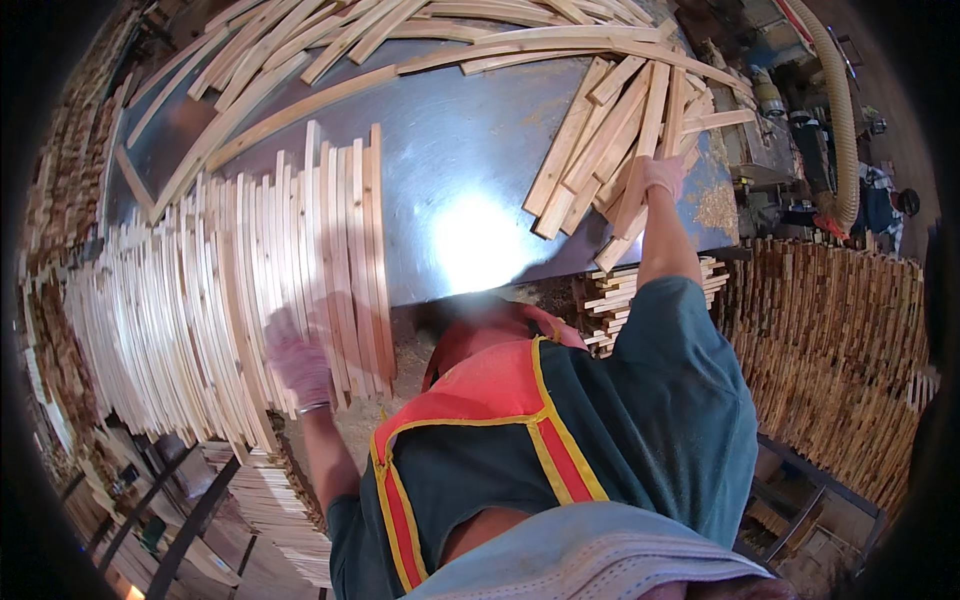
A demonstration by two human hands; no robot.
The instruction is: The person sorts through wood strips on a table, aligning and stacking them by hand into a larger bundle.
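My right hand (664,177), in a pale knit glove, is at the right end of the metal tabletop (427,135). Its fingers close around a wooden strip (651,112) in a loose, fanned heap of short wooden strips (585,150). Part of that strip is hidden behind the hand. On the left, my gloved left hand (297,358) is slightly blurred and spread over a long row of wooden strips (180,315) packed side by side, with nothing seen in its grasp. The row's right-hand strips (364,262) reach unevenly onto the tabletop.
Long curved wooden strips (480,49) lie across the far side of the table. Stacked wood (825,360) stands at right, and another stack (611,307) sits below the table edge. A ribbed hose (832,112) hangs at upper right, near another person (877,202). Sawdust (716,206) covers the table's right corner.
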